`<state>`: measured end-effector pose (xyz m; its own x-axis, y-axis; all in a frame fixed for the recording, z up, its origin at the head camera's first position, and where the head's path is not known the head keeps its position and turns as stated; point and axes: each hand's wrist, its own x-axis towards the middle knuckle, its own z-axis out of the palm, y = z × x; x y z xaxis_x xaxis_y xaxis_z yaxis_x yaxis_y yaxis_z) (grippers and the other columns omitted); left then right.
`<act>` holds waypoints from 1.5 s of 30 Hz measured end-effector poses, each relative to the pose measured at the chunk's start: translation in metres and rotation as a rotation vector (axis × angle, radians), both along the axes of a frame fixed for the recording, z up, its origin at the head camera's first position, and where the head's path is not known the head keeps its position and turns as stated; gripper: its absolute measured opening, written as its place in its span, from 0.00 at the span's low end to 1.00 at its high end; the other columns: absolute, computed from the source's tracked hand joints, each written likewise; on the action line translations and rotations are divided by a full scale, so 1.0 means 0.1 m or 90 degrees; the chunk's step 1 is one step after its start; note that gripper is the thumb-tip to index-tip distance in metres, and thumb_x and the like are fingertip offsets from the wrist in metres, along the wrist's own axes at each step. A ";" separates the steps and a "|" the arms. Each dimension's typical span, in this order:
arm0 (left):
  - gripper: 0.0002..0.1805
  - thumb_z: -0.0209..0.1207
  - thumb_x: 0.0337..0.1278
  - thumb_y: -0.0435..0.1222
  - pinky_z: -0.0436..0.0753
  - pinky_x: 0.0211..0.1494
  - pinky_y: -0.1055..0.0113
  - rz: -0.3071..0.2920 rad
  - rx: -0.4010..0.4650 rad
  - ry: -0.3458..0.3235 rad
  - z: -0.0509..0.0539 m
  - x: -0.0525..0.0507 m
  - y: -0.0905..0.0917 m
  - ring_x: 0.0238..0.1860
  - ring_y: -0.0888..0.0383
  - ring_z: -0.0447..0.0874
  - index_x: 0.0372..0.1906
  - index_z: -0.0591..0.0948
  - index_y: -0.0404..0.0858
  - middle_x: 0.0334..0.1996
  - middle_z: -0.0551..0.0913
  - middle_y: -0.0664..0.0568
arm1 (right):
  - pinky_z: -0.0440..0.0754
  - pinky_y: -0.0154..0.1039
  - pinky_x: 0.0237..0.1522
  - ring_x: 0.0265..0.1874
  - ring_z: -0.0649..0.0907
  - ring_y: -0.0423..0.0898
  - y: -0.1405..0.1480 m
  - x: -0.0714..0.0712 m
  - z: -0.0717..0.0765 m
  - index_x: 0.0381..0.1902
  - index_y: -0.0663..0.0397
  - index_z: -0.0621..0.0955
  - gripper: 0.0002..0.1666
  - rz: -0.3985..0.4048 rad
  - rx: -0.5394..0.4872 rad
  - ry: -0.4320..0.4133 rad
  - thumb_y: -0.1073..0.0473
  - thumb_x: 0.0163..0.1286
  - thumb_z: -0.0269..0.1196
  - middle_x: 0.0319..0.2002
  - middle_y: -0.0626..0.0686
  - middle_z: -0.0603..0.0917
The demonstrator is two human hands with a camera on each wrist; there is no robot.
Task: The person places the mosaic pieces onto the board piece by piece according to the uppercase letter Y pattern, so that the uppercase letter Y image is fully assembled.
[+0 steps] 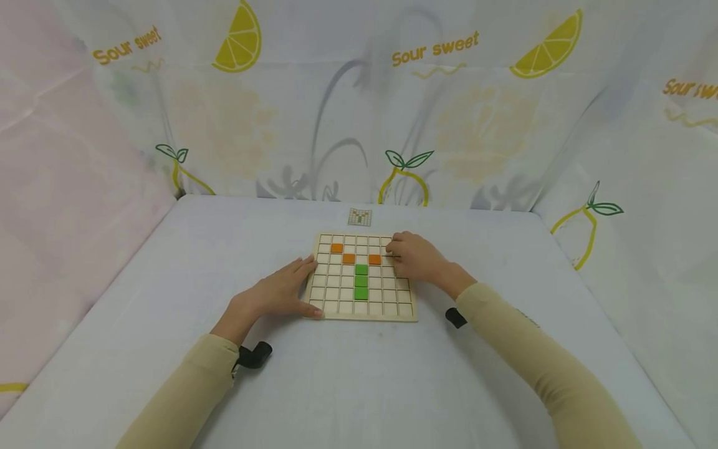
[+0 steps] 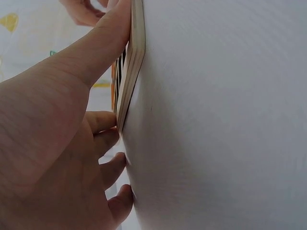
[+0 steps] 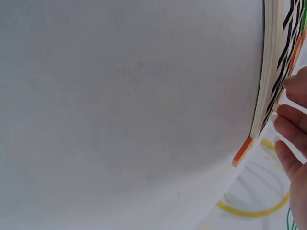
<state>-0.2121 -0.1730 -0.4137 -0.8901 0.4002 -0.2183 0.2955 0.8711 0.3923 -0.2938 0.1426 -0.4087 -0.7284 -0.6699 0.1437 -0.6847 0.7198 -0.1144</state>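
Note:
A pale wooden grid board (image 1: 340, 307) lies on the white table, holding several orange and green square tiles, among them a green tile (image 1: 361, 293) and an orange tile (image 1: 336, 248). Against its left edge rests my left hand (image 1: 280, 290), the thumb over the near corner and the fingers spread along the side. My right hand (image 1: 417, 255) is over the far right corner with bent fingers (image 3: 292, 127); whether they pinch a tile is hidden. An orange tile (image 3: 242, 151) shows at the board's end in the right wrist view.
Behind the board lies a small pattern card (image 1: 359, 217) with a similar orange and green design. Hanging cloth (image 1: 303, 112) with lemon prints encloses the table at the back and sides. Black wrist devices (image 1: 255, 355) sit below both sleeves.

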 end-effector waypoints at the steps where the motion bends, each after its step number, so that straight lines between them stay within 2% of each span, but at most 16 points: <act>1: 0.65 0.70 0.41 0.65 0.58 0.78 0.41 0.000 0.000 0.000 0.01 0.00 0.00 0.81 0.41 0.45 0.79 0.53 0.38 0.81 0.48 0.45 | 0.82 0.46 0.50 0.42 0.82 0.50 0.01 0.00 0.01 0.44 0.59 0.86 0.12 0.002 -0.003 -0.002 0.68 0.65 0.60 0.41 0.54 0.85; 7: 0.65 0.70 0.42 0.65 0.58 0.78 0.40 0.000 0.004 -0.002 -0.01 -0.01 0.00 0.81 0.40 0.45 0.79 0.53 0.38 0.81 0.48 0.45 | 0.81 0.47 0.55 0.45 0.82 0.51 0.11 -0.04 0.06 0.45 0.59 0.86 0.13 -0.030 -0.005 -0.035 0.68 0.65 0.60 0.42 0.54 0.85; 15: 0.65 0.70 0.41 0.66 0.59 0.78 0.40 -0.001 0.004 0.001 -0.02 -0.01 0.00 0.81 0.41 0.45 0.79 0.53 0.39 0.81 0.48 0.46 | 0.81 0.47 0.51 0.43 0.80 0.51 0.31 -0.14 0.04 0.46 0.58 0.85 0.12 -0.076 0.006 -0.035 0.67 0.66 0.59 0.42 0.53 0.85; 26: 0.66 0.69 0.40 0.67 0.59 0.77 0.39 -0.001 -0.001 0.004 0.00 0.00 0.00 0.81 0.41 0.45 0.79 0.51 0.39 0.81 0.48 0.46 | 0.78 0.52 0.62 0.54 0.81 0.56 0.45 -0.24 0.04 0.51 0.59 0.85 0.16 -0.137 -0.002 -0.074 0.64 0.68 0.60 0.49 0.56 0.85; 41: 0.66 0.70 0.40 0.65 0.59 0.77 0.38 0.004 0.002 -0.004 0.01 0.00 0.00 0.81 0.41 0.44 0.79 0.52 0.38 0.81 0.48 0.45 | 0.78 0.51 0.61 0.50 0.81 0.55 0.44 -0.36 -0.08 0.54 0.62 0.84 0.19 -0.160 0.012 -0.069 0.62 0.67 0.60 0.49 0.58 0.84; 45: 0.66 0.71 0.40 0.65 0.58 0.78 0.40 0.003 0.003 -0.003 0.01 0.00 0.01 0.81 0.41 0.44 0.79 0.52 0.38 0.81 0.48 0.46 | 0.79 0.49 0.56 0.47 0.80 0.54 0.41 -0.35 -0.08 0.52 0.63 0.85 0.18 -0.166 0.007 -0.067 0.62 0.66 0.61 0.47 0.57 0.84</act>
